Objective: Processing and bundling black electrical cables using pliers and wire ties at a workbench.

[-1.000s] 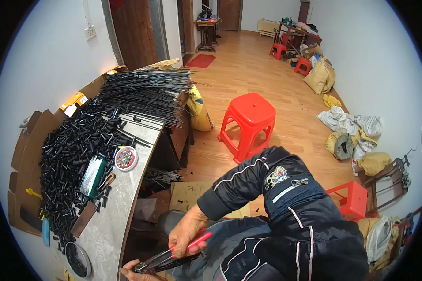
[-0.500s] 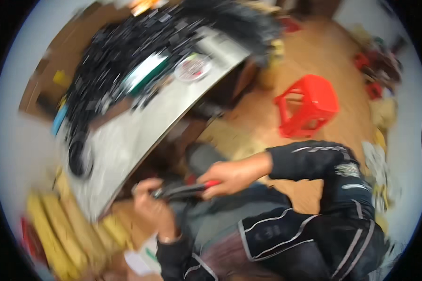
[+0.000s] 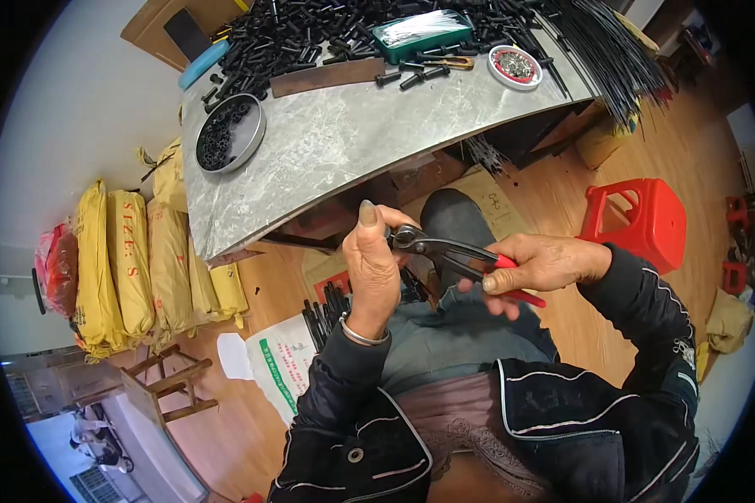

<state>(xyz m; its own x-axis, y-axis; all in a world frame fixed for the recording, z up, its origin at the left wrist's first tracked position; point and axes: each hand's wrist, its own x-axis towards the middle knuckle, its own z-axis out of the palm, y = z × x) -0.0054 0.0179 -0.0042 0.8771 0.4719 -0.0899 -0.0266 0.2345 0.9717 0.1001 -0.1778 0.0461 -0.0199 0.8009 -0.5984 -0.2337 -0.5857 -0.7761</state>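
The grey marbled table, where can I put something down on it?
The bare tabletop lies between the round grey dish, the flat brown strip and the front edge, stretching right to the round white tub. The back is crowded with heaped black cylindrical pieces and a green rectangular box.

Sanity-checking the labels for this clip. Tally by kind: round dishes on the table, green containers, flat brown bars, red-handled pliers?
Round dishes: 2
Green container: 1
Flat brown bar: 1
Red-handled pliers: 1
Total: 5
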